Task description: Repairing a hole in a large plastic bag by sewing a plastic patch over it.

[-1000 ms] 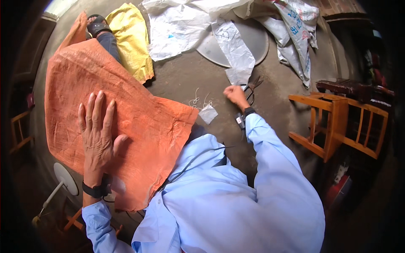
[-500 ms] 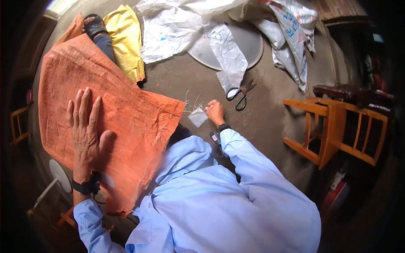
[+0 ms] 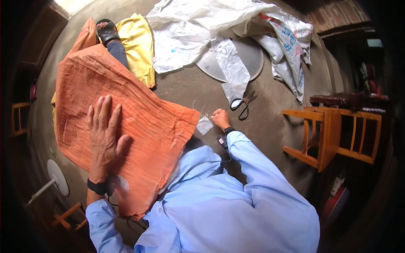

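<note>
Sacking [image 3: 143, 122], orange, slants lengthwise from a foot [image 3: 107, 33] at upper left toward lower right, the left hand [image 3: 104, 139] flat on it, fingers loosely spread. Beyond its right corner lies a pale scrap [image 3: 205, 126] with threads; beside it the right hand [image 3: 220, 119] is curled, whether pinching thread I cannot tell. Scissors [image 3: 247, 106] point upper right; farther right, a white sack [image 3: 291, 48] bears blue and red writing.

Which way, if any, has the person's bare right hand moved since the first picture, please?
Yes: the right hand moved left, relative to the round, smooth grey disc.
</note>
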`<action>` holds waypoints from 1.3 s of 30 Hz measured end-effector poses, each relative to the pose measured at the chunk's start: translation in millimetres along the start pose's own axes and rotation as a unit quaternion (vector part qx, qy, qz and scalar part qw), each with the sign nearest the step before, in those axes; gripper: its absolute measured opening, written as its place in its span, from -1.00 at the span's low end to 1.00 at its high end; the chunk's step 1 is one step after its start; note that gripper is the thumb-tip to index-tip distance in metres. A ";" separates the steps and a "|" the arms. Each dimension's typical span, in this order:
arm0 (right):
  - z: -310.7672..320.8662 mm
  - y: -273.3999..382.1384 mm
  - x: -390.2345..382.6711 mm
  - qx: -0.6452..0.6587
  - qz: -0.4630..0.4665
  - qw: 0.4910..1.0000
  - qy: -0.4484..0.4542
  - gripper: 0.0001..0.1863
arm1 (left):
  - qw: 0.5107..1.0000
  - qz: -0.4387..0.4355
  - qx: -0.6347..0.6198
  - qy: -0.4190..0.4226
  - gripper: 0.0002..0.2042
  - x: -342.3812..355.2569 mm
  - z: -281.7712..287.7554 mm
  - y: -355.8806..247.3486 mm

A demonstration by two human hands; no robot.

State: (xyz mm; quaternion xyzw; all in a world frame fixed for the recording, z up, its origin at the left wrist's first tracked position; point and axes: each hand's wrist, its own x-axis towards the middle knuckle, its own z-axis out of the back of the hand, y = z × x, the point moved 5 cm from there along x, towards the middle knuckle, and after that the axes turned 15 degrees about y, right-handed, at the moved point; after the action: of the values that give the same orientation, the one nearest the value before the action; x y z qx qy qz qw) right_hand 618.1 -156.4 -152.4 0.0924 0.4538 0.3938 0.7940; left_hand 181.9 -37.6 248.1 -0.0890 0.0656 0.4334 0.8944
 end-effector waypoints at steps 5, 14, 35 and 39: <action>-4.7 20.6 -9.1 0.057 0.005 0.995 0.078 -0.57 | 0.999 -0.016 0.027 0.029 -0.23 -10.9 -2.5 18.7; -14.2 -9.5 -14.3 -0.009 -0.013 0.998 0.068 -0.52 | 0.998 -0.053 0.017 0.012 -0.22 -5.1 -8.9 18.9; -60.2 329.4 110.0 -0.367 0.377 0.850 -0.020 -0.57 | 0.995 0.012 -0.077 0.065 -0.28 -44.4 -24.4 3.3; -61.2 310.1 151.1 -0.370 0.364 0.852 -0.066 -0.74 | 0.990 -0.004 -0.135 0.028 -0.38 -60.1 -31.9 -14.2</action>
State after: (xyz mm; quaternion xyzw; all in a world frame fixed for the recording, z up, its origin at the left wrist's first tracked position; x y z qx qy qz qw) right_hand 443.6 146.5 -129.0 -0.0235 0.1553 0.7863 0.5976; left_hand 154.8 -99.0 230.2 -0.2218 0.0310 0.4320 0.8736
